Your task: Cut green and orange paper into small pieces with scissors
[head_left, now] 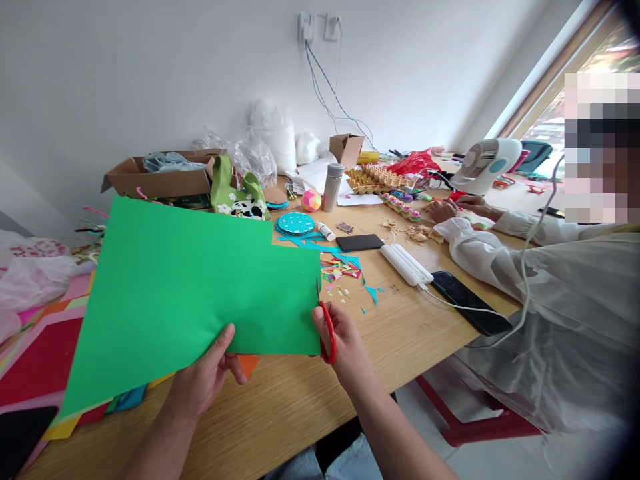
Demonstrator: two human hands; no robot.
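Observation:
A large sheet of green paper [190, 280] is held up over the table, with a rectangular notch out of its upper right corner. My left hand [205, 373] pinches its lower edge, thumb in front and fingers behind. Red-handled scissors [329, 333] are in my right hand [347, 347], at the right edge of the sheet. Their dark blades point upward along that edge; part of them is hidden, so I cannot tell how far apart they are. Colourful paper scraps [343, 268] lie on the table just beyond the scissors.
Coloured sheets [40, 360] are stacked at left. Behind stand a cardboard box [155, 177], a grey bottle [333, 187] and blue discs [295, 224]. A white power bank [406, 264] and black phone [467, 300] lie right, beside a co-worker's hands [450, 208] and a fan [485, 165].

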